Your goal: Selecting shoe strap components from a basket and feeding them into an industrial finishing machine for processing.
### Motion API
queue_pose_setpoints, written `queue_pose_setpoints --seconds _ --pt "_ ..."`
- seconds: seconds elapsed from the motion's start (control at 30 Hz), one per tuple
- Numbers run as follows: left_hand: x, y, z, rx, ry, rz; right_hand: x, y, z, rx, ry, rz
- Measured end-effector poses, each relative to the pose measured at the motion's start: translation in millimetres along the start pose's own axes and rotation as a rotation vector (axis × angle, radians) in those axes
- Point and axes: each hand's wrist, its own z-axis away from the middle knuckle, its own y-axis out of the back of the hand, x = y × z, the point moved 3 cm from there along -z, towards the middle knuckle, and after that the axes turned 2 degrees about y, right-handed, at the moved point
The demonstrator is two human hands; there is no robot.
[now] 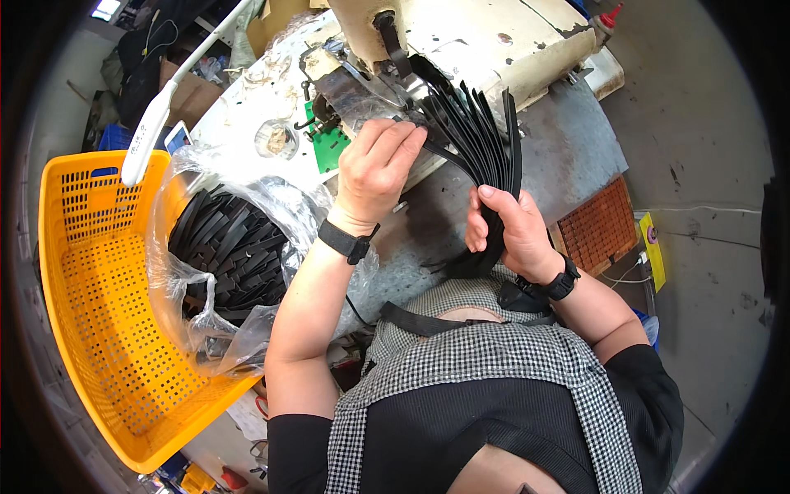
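My right hand (520,235) is wrapped around a fanned bundle of long black strips (477,136), thumb across the front. The upper ends spread out toward the sewing machine (485,41), and the lower ends hang near my lap. My left hand (378,165) has its fingers curled in a pinch beside the machine's needle area. One black strip (448,155) angles from the bundle to these fingertips. What exactly lies between them is partly hidden.
On the left, a yellow crate (62,305) stands beside a clear plastic bag (193,325) full of black strips (226,247). A white lamp (152,132) reaches over the worktable (576,140). A small round dish (276,138) and a green plate (329,148) are near the machine.
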Motion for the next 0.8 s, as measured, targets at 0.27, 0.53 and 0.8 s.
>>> queue_pose_setpoints --seconds 0.27,0.53,0.8 --pt "1 -2 -3 0.039 -0.01 0.051 -2 2 0 -0.004 0.011 0.008" --pt "15 0 -15 0.129 0.168 0.177 -17 7 -1 0.0 0.071 0.079" --pt "62 18 -45 0.025 0.666 0.821 -23 13 3 -0.625 -0.38 -0.378"
